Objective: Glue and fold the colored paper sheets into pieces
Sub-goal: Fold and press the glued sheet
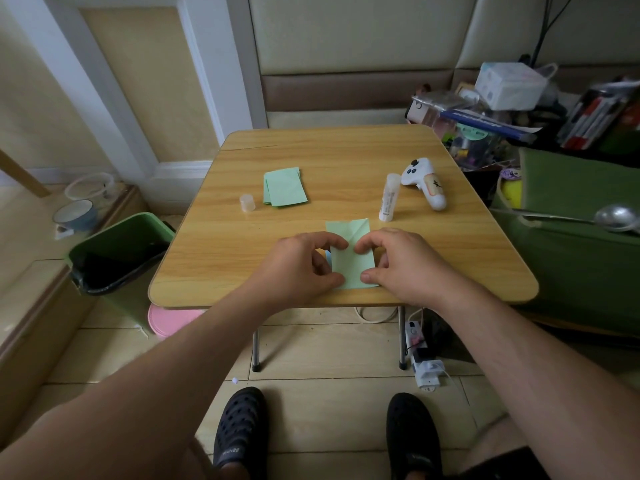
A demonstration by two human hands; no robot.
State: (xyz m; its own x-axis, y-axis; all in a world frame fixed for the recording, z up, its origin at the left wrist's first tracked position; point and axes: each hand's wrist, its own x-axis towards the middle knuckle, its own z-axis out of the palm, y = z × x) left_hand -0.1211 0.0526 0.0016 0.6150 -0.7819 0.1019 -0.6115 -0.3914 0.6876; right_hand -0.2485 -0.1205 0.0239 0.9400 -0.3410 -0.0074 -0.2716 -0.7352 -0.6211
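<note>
Both hands working a green sheet at the near edge of the tabletop.

The left hand and right hand pinch the green paper sheet from either side, fingers curled on it. Farther back lie a stack of green sheets, a loose cap, an uncapped glue stick and a white controller.
</note>
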